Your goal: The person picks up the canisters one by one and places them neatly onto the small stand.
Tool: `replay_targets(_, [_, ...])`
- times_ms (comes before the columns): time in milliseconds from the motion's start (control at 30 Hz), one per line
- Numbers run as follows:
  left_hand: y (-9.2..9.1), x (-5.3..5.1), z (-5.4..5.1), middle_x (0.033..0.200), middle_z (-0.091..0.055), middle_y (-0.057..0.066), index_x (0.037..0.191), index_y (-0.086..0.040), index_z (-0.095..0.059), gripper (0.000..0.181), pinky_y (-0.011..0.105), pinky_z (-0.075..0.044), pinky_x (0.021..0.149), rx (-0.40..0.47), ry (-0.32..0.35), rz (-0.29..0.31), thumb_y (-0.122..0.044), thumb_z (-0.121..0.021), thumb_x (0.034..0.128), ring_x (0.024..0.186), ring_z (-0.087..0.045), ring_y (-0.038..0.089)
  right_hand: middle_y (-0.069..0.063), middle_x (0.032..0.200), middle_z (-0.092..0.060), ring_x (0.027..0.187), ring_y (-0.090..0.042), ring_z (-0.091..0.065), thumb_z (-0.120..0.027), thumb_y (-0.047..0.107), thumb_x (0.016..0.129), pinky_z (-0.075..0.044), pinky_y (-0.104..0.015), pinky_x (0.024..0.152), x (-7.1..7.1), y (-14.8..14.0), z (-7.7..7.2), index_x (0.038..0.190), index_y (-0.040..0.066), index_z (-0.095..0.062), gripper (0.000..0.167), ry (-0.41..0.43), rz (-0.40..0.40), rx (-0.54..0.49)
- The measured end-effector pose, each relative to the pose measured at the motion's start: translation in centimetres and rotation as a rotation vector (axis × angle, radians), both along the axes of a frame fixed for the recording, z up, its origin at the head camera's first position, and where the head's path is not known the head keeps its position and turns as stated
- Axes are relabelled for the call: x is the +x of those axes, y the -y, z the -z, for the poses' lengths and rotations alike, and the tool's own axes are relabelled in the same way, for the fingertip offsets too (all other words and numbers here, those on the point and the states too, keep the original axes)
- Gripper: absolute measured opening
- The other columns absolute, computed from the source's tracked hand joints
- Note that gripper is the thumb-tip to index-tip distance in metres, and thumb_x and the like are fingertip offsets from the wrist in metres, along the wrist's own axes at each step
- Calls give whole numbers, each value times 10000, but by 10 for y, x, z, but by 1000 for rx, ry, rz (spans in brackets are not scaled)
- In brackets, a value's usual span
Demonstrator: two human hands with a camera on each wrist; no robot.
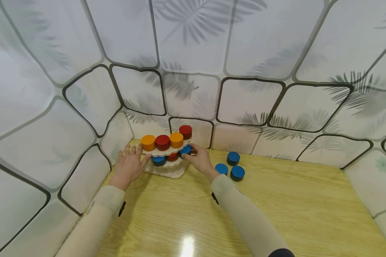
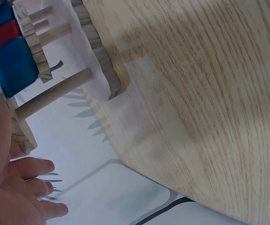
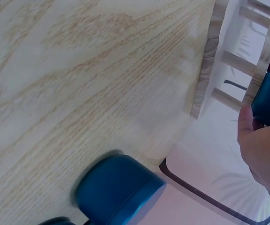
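A wooden stand with scalloped tiers (image 1: pixel 170 172) stands near the back-left corner. Its top tier carries orange tins (image 1: pixel 148 143) and red tins (image 1: pixel 162 143). On the middle tier are a blue tin (image 1: pixel 159 162), a red tin (image 1: pixel 173 157) and, at the right end, another blue tin (image 1: pixel 184 150). My right hand (image 1: pixel 202 161) pinches that right-end blue tin between thumb and fingers, seen too in the right wrist view (image 3: pixel 268 150). Fingers spread, my left hand (image 1: pixel 130 166) rests its thumb side against the stand's left end; the left wrist view partly hides this contact.
Three loose blue tins (image 1: pixel 237 173) sit on the wooden table (image 1: pixel 276 207) right of the stand, partly beside my right sleeve. Patterned white walls (image 1: pixel 193 92) rise behind and at both sides. A wooden post (image 2: pixel 55 93) joins the tiers.
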State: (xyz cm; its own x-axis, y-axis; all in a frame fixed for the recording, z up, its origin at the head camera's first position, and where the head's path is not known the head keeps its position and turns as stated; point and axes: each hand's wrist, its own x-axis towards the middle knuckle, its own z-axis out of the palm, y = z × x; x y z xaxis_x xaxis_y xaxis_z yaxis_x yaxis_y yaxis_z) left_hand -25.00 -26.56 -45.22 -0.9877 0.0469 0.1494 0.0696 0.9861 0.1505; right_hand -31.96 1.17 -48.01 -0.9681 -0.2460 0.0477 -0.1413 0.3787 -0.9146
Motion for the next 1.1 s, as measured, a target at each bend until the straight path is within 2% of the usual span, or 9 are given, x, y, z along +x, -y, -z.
replay_targets(267, [0,0,0,1567,-441,378,1613,48,-350,704,777,-232,1199,2,2,-4,-477,-366,1145,1522,-276,602,-188,1453,-643,1319,-349,-626,-775,277,980,-595,-426,1004,-2,1,0,1573,68,-498,687,1,1,7])
replay_targets(533, [-1,1,0,1569,-434,382,1609,54,-353,701,775,-238,1199,2,0,-12,-472,-364,1146,1522,-287,596,-162,1539,-586,1337,-338,-619,-761,303,994,-590,-416,1016,-5,2,0,1592,79,-470,702,11,-1,19])
replay_targets(700, [-2,1,0,1580,-418,382,1614,55,-340,706,775,-224,1205,4,14,-14,-473,-358,1146,1529,-270,594,-157,1535,-590,1333,-334,-621,-764,297,992,-602,-403,990,-6,3,0,1592,94,-475,696,17,1,19])
replay_targets(1100, [-1,1,1,1568,-441,375,1608,58,-352,697,776,-243,1196,0,-5,-5,-464,-366,1147,1517,-291,598,-180,1523,-593,1335,-348,-620,-771,290,988,-605,-389,983,-8,5,2,1592,54,-460,719,9,7,17])
